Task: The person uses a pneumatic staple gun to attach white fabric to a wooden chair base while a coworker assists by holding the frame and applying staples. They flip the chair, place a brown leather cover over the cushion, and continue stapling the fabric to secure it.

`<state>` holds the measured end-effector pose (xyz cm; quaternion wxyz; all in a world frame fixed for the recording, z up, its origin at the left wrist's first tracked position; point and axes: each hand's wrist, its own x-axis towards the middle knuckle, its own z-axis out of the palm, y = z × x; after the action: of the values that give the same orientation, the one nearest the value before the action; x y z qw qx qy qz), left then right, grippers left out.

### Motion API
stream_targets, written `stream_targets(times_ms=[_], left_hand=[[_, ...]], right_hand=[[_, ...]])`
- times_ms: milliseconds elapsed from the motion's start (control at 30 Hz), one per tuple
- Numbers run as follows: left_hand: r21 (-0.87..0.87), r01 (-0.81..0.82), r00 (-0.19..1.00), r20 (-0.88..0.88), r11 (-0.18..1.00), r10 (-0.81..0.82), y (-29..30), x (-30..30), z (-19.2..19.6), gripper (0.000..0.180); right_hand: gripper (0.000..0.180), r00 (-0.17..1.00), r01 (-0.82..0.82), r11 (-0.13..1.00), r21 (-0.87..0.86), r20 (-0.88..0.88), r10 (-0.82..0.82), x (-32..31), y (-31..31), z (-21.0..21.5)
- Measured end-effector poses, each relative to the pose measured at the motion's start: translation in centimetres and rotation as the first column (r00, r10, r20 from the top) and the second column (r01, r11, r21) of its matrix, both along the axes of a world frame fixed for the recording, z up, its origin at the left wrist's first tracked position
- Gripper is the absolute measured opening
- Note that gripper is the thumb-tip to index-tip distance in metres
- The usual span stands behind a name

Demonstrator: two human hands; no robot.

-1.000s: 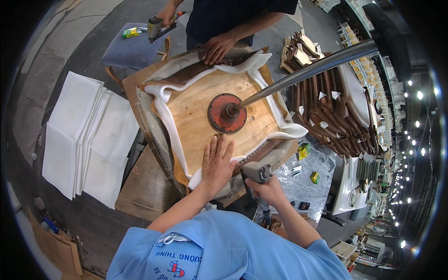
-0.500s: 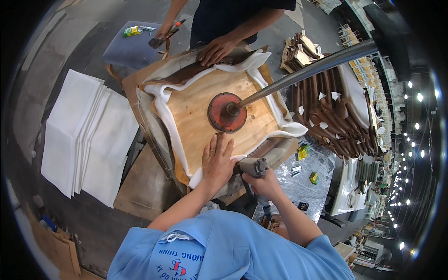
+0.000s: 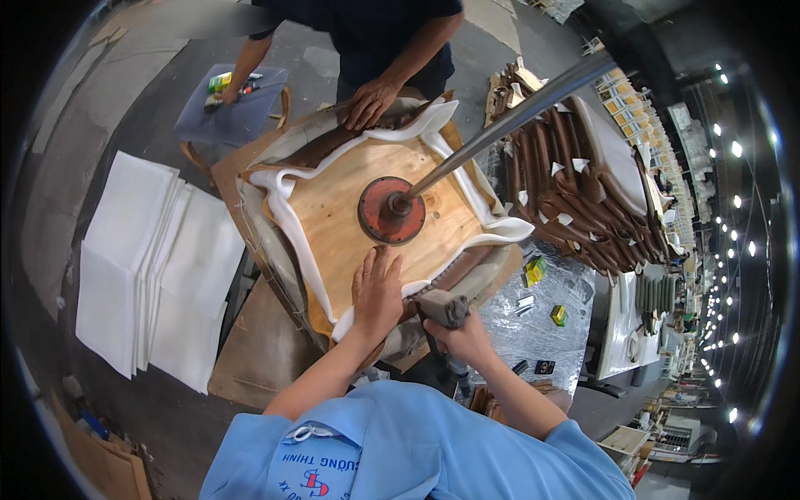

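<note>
Big and busy, the workshop has a counter (image 3: 250,367) with an upside-down wooden seat board (image 3: 350,217) on it. White padding (image 3: 283,225) and brown cover (image 3: 321,150) are folded over most edges already. The left hand (image 3: 377,293) lies flat and open on the board, holding nothing. Just beside it, the right hand (image 3: 467,337) has a closed grip on a staple gun (image 3: 446,310) at the near edge, which looks unfinished. A coworker's hand (image 3: 371,100) presses the far edge. A round red press plate (image 3: 392,210) sits past the fingers, leaving little room.
</note>
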<state>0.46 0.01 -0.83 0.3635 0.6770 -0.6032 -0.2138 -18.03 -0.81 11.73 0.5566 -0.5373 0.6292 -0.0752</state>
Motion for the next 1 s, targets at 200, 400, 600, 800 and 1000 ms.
stream_targets(times_ms=[200,400,600,800,1000], left_hand=[[-0.139,0.065,0.992,-0.096,0.988,-0.079,1.0,1.2,1.1,0.034],[0.037,0.415,0.91,-0.007,0.909,-0.415,4.9,-0.5,2.5,0.02],[-0.062,0.425,0.905,0.067,0.903,-0.421,7.5,-1.5,3.1,0.019],[-0.16,0.196,0.947,-0.224,0.968,-0.229,12.0,-0.6,6.2,0.011],[0.043,-0.009,0.96,-0.28,0.999,0.02,15.9,-1.2,8.1,0.022]], right_hand=[[0.071,0.981,0.179,0.955,-0.235,0.115,-0.155,-2.2,4.6,-2.7],[0.067,0.967,0.247,0.916,-0.315,0.14,-0.213,-2.9,4.7,-4.5],[0.063,0.975,0.198,0.89,-0.412,0.173,-0.137,-2.9,4.5,-3.9],[0.059,0.987,0.134,0.9,-0.415,0.134,-0.085,-2.9,3.6,-3.1],[0.062,0.988,0.043,0.892,-0.451,0.153,0.03,-3.6,3.6,-3.2]])
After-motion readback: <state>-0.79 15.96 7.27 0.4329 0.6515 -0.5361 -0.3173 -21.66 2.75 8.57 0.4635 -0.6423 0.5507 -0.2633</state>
